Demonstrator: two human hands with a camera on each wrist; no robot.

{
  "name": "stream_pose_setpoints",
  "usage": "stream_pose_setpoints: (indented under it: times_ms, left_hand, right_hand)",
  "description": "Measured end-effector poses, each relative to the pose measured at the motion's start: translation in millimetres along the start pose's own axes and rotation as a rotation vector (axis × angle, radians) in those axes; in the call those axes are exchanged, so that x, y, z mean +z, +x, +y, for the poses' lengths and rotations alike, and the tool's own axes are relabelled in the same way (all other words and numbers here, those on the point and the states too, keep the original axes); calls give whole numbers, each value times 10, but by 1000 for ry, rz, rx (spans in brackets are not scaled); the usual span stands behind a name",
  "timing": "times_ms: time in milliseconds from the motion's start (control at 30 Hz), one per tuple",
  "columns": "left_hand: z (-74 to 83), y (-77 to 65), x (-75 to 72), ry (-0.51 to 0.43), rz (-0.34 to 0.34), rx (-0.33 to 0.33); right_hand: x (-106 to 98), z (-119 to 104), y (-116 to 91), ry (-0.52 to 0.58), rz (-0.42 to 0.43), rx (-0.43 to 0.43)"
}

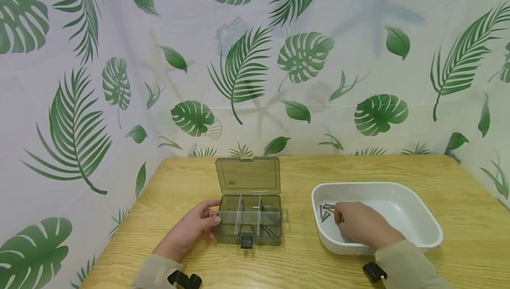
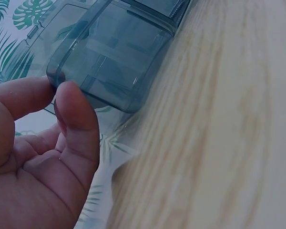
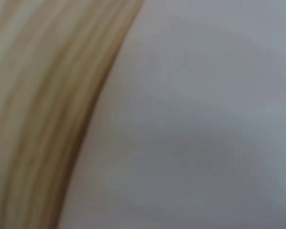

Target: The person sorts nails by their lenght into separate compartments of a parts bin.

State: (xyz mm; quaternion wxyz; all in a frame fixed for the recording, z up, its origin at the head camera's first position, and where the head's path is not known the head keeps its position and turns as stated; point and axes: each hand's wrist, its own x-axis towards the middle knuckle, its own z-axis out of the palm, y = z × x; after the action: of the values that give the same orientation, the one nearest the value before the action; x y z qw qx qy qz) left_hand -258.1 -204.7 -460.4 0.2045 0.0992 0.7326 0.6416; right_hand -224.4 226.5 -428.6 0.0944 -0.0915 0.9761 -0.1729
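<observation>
A smoky, see-through compartment box (image 1: 229,228) stands on the table with its lid (image 1: 249,176) raised at the back. Screws (image 1: 269,230) lie in its right-hand compartments. My left hand (image 1: 194,225) holds the box's left side; in the left wrist view its thumb (image 2: 76,107) and index finger meet at a corner of the box. Over at the right, my right hand (image 1: 360,222) reaches down into a white tray (image 1: 406,213), fingers bent toward its floor. Loose screws (image 1: 324,213) lie beside those fingers. The fingertips are hidden, so whatever they hold does not show.
The wooden table (image 1: 299,262) carries both containers, with a strip of bare wood between them. Behind it hangs a leaf-print cloth (image 1: 255,81). A dark latch (image 1: 246,240) sits at the box's front. The right wrist view shows only blurred tray wall (image 3: 190,119) and wood.
</observation>
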Motion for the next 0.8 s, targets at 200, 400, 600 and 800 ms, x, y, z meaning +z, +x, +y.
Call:
stream_pose_setpoints:
  times_ms: [200, 400, 600, 800]
  left_hand:
    - [-3, -11, -9, 6, 1, 2]
    - [5, -13, 9, -3, -10, -2]
    - [0, -14, 15, -7, -7, 2]
    - [-6, -7, -16, -13, -9, 12]
  right_hand:
    - [-24, -25, 22, -52, 42, -6]
    - [-59, -98, 11, -57, 200, -133]
    - [-99, -279, -27, 34, 309, -263]
    - [-83, -600, 5, 76, 317, -345]
